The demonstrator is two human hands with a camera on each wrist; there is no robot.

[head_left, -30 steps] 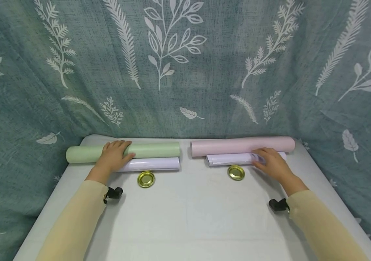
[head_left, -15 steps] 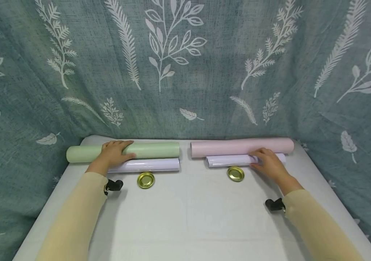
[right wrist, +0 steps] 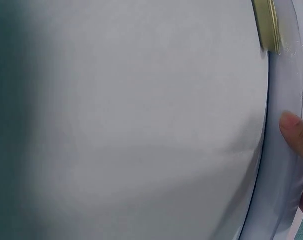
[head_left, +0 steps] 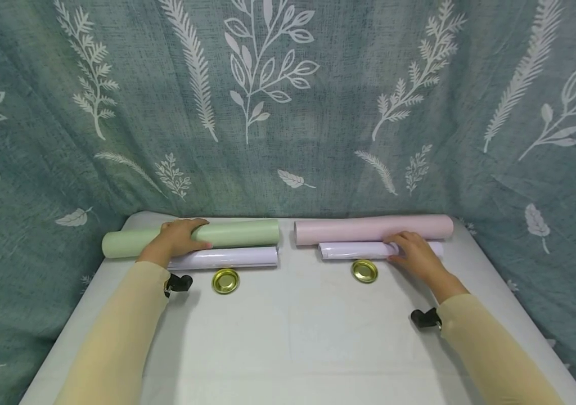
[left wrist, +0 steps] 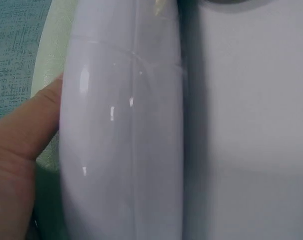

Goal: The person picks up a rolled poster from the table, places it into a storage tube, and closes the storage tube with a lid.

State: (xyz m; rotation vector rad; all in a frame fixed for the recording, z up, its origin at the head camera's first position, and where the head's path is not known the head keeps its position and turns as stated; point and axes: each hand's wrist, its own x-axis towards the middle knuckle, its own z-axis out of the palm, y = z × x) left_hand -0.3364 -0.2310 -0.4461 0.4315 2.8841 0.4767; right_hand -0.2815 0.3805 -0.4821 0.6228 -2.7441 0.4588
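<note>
On the left, my left hand (head_left: 176, 237) lies over a light green paper roll (head_left: 242, 233), its thumb along the near side and its fingers over the far side. In front of that lies a glossy white roll (head_left: 232, 257); the left wrist view shows my thumb (left wrist: 21, 135) between the two rolls. My right hand (head_left: 415, 259) grips another glossy white roll (head_left: 351, 251), thumb (right wrist: 297, 134) on its near side. Behind it lies a pink paper roll (head_left: 343, 229). The right fingers' far ends are partly hidden behind the white roll.
Two shallow gold round lids lie in front of the white rolls, a left lid (head_left: 225, 280) and a right lid (head_left: 364, 271). All rest on a white-covered table (head_left: 288, 337). A green leaf-patterned curtain (head_left: 288, 112) hangs around its back and sides.
My right hand has shifted slightly left along the white roll. My left hand has stayed at the green roll, with only a slight shift. The rolls and lids hold nearly the same places.
</note>
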